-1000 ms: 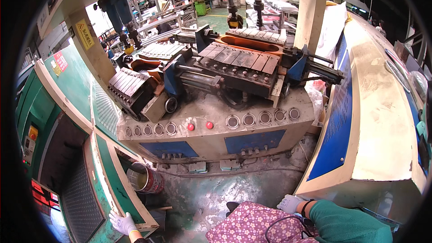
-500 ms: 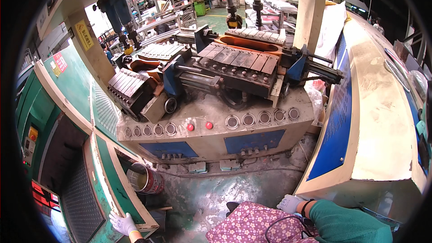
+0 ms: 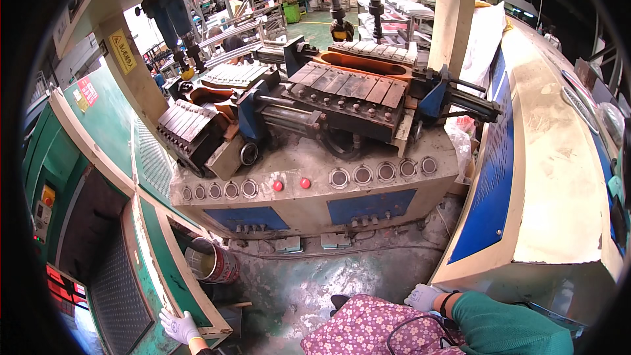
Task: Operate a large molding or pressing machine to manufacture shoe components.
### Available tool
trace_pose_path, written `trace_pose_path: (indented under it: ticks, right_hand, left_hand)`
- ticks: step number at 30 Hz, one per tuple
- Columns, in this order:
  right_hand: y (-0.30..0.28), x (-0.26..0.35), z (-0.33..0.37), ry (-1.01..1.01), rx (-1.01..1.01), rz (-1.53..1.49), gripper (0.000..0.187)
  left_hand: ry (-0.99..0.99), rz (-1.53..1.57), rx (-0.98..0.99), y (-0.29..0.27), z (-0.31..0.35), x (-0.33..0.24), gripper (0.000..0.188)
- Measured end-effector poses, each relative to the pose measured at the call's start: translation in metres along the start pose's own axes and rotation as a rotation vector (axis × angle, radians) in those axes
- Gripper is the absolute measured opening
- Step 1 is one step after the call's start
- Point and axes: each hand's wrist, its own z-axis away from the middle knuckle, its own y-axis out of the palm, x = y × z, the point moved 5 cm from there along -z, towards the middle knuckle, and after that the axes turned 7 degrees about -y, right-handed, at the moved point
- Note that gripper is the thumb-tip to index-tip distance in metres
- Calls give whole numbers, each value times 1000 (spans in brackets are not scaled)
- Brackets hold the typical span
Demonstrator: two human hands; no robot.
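Observation:
My left hand (image 3: 177, 327), in a pale glove, lies against the green and cream machine frame (image 3: 152, 283) at the lower left. Its fingers are spread and hold nothing that I can see. My right hand (image 3: 422, 297), also gloved, is beside the lower corner of the cream and blue machine housing (image 3: 483, 223), just above my flowered purple apron (image 3: 361, 329). Its fingers look loosely extended with nothing visible in them; their undersides are hidden. A dark band circles that wrist. Both hands are well apart from the clamping machine (image 3: 315, 190) in front.
Two orange moulds (image 3: 361, 64) sit among metal plates and cylinders on the machine top. Red buttons (image 3: 305, 183) and round gauges line its front. A bucket (image 3: 213, 261) stands on the wet-looking floor, near foot pedals (image 3: 336, 241) and a cable. Vertical spindles (image 3: 376, 13) hang above.
My hands and the machines stay as they were. Far off behind the left clamp, a person has shifted slightly, and a head now shows there.

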Motion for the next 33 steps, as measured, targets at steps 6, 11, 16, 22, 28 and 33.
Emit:
trace_pose_path:
  ticks: [6, 11, 16, 22, 28, 33]
  right_hand:
    - [-3, 1, 1, 8, 28, -4, 28]
    - [-4, 1, 1, 2, 26, -1, 28]
    - [-2, 1, 1, 10, 34, 3, 28]
    - [-2, 0, -1, 10, 48, 9, 27]
    - [2, 0, -1, 2, 24, 19, 27]
    - [2, -1, -1, 2, 23, 24, 27]
  left_hand:
    - [2, 6, -3, -3, 2, -3, 89]
    - [8, 38, -29, 3, -1, 1, 90]
    - [11, 37, -28, 4, -2, 0, 89]
    - [6, 37, -37, 3, -1, 2, 89]
    - [0, -5, -3, -1, 1, -1, 89]
    - [-1, -5, -7, -2, 1, -2, 89]
